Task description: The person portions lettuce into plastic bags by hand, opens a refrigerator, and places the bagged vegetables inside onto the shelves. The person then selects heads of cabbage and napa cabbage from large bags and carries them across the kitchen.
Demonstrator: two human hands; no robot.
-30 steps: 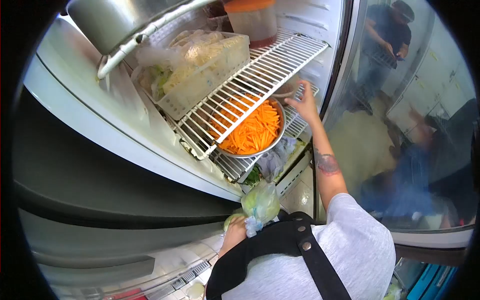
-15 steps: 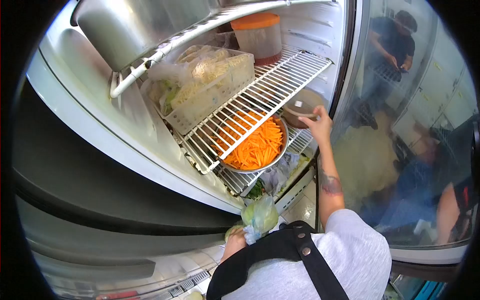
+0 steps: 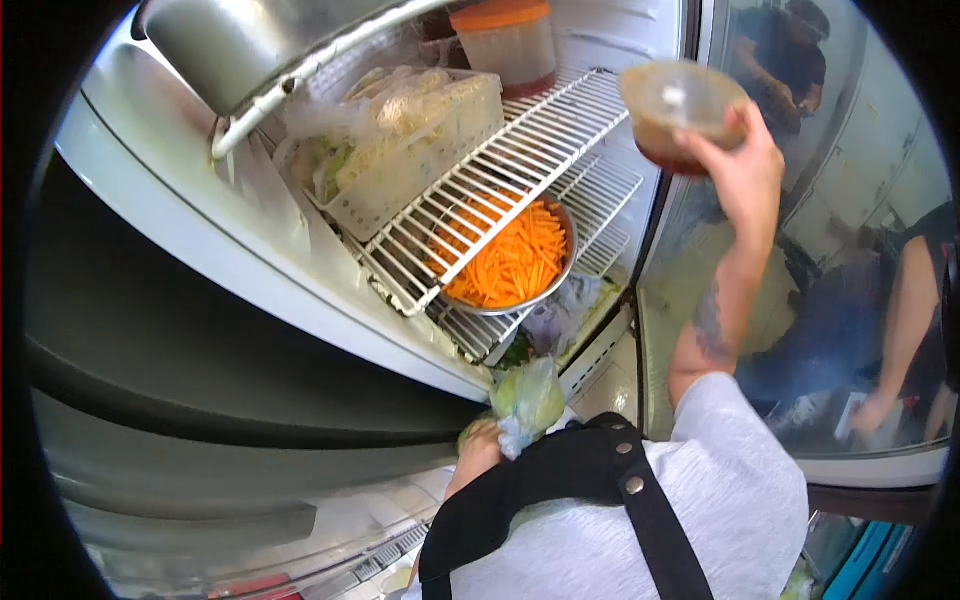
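Note:
My right hand (image 3: 745, 155) is closed on the rim of a clear lidded plastic bowl (image 3: 665, 120) with something dark reddish-brown in its bottom. Raised beside the upper wire shelf, the bowl is clear of any surface and tilted slightly. Low at the front of the fridge, my left hand (image 3: 480, 447) grips a knotted clear plastic bag (image 3: 530, 398) of round pale-green produce; its fingertips are partly hidden. Between my hands, a metal bowl of carrot strips (image 3: 525, 255) rests on the lower shelf.
On the upper wire shelf (image 3: 520, 140) are a perforated plastic basket (image 3: 400, 180) of bagged food and an orange-lidded tub (image 3: 510, 50). A large metal pot (image 3: 240, 50) stands higher up. The open glass door (image 3: 700, 290) is at the right, with people visible in it.
My right hand has lifted the lidded plastic bowl from beside the carrots, up and to the right, out of the fridge. My left hand still holds the bag.

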